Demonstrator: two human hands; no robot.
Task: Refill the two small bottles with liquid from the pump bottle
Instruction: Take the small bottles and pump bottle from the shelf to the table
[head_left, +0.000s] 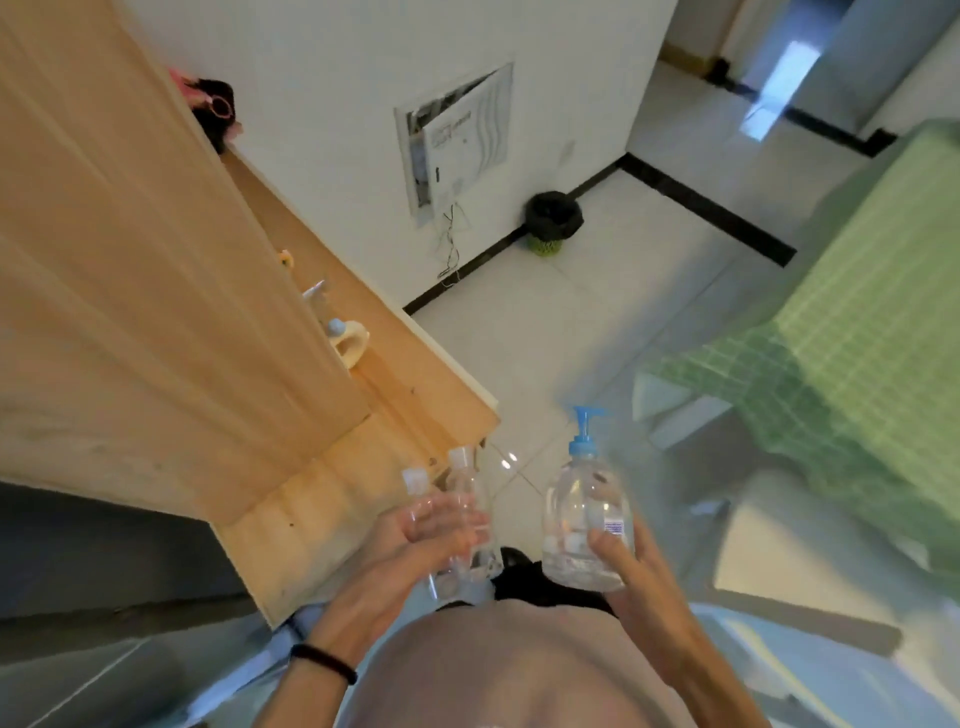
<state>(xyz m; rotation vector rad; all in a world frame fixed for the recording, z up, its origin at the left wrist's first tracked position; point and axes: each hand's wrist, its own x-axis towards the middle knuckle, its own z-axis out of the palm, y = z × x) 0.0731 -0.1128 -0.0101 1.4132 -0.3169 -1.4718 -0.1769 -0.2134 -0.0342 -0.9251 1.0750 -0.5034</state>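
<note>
Right now both hands are full. The left hand (400, 545) has its fingers curled round the two small bottles (470, 488), clutching the pair together in front of the body. Both are clear, and their pale caps look to be on. The right hand (636, 566) grasps the pump bottle (584, 519) low on its body, thumb across the front, with the blue pump head on top.

All three bottles stand roughly upright with their long axes nearly parallel, tops pointing to the far side. The pump bottle lies just right of the small pair, with a clear gap between them and nothing touching. How much liquid it holds is hard to tell through the clear plastic.

Judging from this, no refilling has begun. With neither hand free, the caps cannot come off until something is set down. The wooden desk (405, 374) lies to the left, on the left hand's side, so the small bottles seem the likelier thing to park there.

Farther out, a few small toiletry items sit on the desk. A dark-lined waste bin (553, 221) stands by the far wall, and a bed (857, 312) with a green checked cover is on the right.
</note>
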